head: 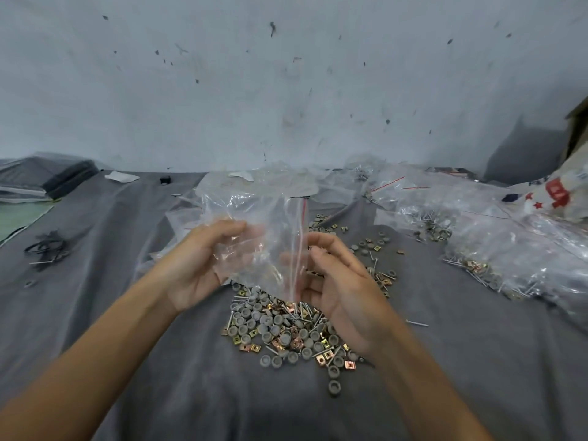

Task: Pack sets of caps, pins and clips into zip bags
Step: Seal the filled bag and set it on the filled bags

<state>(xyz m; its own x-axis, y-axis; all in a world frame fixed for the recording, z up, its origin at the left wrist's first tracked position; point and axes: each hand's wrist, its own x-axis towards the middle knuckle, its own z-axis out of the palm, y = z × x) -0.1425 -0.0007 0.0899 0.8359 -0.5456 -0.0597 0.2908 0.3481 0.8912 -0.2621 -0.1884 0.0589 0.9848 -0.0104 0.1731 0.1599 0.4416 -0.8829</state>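
The left hand (203, 265) grips one side of the zip bag (254, 224), fingers curled into the film. The right hand (337, 281) pinches the opposite edge beside the red zip strip (300, 249). The bag appears empty and hangs just above the pile of caps, pins and clips (286, 326) on the grey cloth (159, 377).

Risks: the thin film may slip from either grip. A mouth stuck closed would spill parts back onto the pile. Pin points may puncture the film.

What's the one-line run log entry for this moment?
left hand: grips zip bag | right hand: pinches bag's red-striped edge | bag: looks empty | parts pile: loose on grey cloth beneath
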